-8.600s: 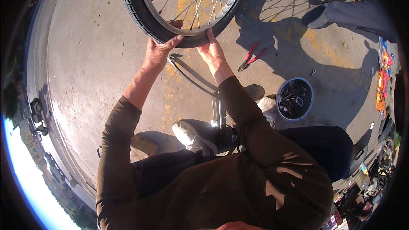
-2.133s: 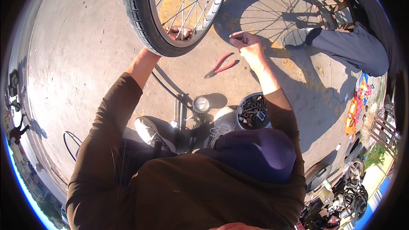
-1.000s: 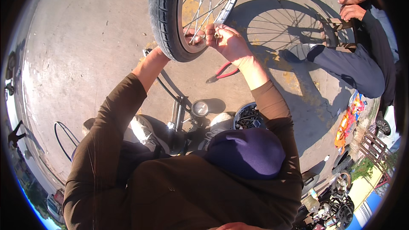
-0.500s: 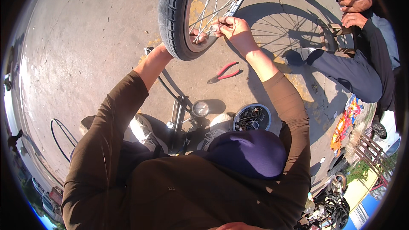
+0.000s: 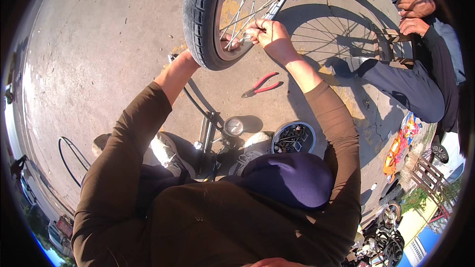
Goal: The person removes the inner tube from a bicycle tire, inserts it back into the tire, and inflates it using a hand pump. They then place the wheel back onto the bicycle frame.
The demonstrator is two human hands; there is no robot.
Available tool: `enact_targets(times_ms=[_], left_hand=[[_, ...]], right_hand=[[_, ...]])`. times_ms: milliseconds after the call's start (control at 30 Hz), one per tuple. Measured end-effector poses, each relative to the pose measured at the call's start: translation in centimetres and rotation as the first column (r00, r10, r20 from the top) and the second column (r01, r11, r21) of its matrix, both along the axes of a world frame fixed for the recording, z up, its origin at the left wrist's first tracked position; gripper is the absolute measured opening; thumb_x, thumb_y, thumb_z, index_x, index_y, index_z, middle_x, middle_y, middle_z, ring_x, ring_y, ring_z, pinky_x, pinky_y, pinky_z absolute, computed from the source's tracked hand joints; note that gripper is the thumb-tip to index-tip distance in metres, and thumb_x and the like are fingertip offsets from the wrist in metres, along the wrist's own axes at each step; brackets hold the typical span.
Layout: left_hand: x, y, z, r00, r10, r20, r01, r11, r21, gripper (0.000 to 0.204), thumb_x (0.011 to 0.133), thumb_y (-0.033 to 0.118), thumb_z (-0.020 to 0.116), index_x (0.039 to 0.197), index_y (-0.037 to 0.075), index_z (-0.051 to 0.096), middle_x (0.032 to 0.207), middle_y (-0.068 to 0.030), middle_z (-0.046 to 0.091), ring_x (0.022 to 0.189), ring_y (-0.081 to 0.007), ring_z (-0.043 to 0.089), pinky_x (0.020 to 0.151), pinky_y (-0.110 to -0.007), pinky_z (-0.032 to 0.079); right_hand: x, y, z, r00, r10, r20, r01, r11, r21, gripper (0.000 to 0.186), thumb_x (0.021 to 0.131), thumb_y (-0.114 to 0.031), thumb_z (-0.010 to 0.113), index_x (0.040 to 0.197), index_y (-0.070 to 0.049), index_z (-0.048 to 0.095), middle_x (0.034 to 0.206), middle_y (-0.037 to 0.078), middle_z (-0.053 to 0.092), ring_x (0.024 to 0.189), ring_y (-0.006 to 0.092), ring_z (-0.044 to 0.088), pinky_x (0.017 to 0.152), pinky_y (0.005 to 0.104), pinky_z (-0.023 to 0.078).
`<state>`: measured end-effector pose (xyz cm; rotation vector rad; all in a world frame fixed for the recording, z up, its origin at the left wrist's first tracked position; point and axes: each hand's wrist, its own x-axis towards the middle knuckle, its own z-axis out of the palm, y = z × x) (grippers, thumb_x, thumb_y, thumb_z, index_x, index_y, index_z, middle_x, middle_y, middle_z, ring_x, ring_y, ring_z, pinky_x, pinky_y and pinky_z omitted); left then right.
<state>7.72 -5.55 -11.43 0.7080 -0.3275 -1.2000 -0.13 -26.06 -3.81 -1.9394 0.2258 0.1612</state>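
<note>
Black-tyred, the wheel (image 5: 202, 24) is clasped ahead by the left hand (image 5: 230, 42), fingers curled over the rim (image 5: 230, 56); just beside, a small shiny part (image 5: 247, 35) (kind unclear) is pinched by the right hand (image 5: 271, 36) and could be dropped through loosened fingertips.

- Tyre (image 5: 199, 20), upper centre: dark grey, blocky tread pattern
- Pliers (image 5: 253, 90), centre: red-handled
- Sleeves (image 5: 141, 106): plain brown
- Ground (image 5: 99, 44): grey, yellow-patched
- Trouser knee (image 5: 292, 180), lower centre: dark purple
</note>
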Motion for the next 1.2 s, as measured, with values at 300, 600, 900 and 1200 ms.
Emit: enact_targets(times_ms=[300, 600, 900, 1200], left_hand=[[0.0, 0.0, 0.3, 0.999, 0.011, 0.033, -0.011, 1.000, 0.017, 0.025, 0.083, 0.018, 0.075, 0.100, 0.002, 0.066, 0.094, -0.0042, 0.067, 0.089, -0.0105, 0.062, 0.080, -0.022, 0.051], [0.0, -0.1, 0.2, 0.999, 0.013, 0.039, -0.014, 1.000, 0.019, 0.024, 0.083, 0.018, 0.075, 0.099, 0.002, 0.066, 0.094, -0.0041, 0.067, 0.088, -0.0105, 0.062, 0.080, -0.023, 0.051], [-0.2, -0.1, 0.1, 0.999, 0.025, 0.044, -0.026, 0.999, 0.023, 0.024, 0.083, 0.018, 0.075, 0.099, 0.002, 0.067, 0.093, -0.0041, 0.066, 0.087, -0.0105, 0.062, 0.079, -0.023, 0.052], [-0.5, -0.3, 0.1, 0.998, 0.030, 0.047, -0.031, 0.999, 0.025, 0.024, 0.083, 0.018, 0.075, 0.099, 0.002, 0.067, 0.093, -0.0040, 0.066, 0.087, -0.0105, 0.062, 0.078, -0.023, 0.052]], right_hand=[[0.4, -0.2, 0.9, 0.979, 0.172, 0.113, -0.164, 0.984, -0.076, 0.018, 0.090, -0.004, 0.052, 0.097, 0.005, 0.066, 0.084, 0.008, 0.064, 0.074, 0.0146, 0.063, 0.071, 0.0283, 0.051], [1.7, -0.8, 1.2, 0.905, 0.381, 0.189, -0.331, 0.910, -0.250, 0.023, 0.093, -0.006, 0.046, 0.100, 0.006, 0.064, 0.084, 0.013, 0.064, 0.071, 0.0175, 0.064, 0.069, 0.0289, 0.052], [2.0, -0.4, 3.8, 0.926, 0.262, -0.273, -0.303, 0.946, -0.119, 0.027, 0.098, -0.020, 0.046, 0.092, 0.001, 0.061, 0.069, 0.008, 0.061, 0.055, 0.0122, 0.056, 0.052, 0.0267, 0.046], [3.9, 0.1, 3.6, 0.876, 0.183, -0.446, -0.352, 0.875, -0.331, 0.038, 0.095, -0.036, 0.054, 0.085, -0.002, 0.065, 0.056, 0.007, 0.058, 0.045, 0.0137, 0.051, 0.049, 0.0287, 0.044]])
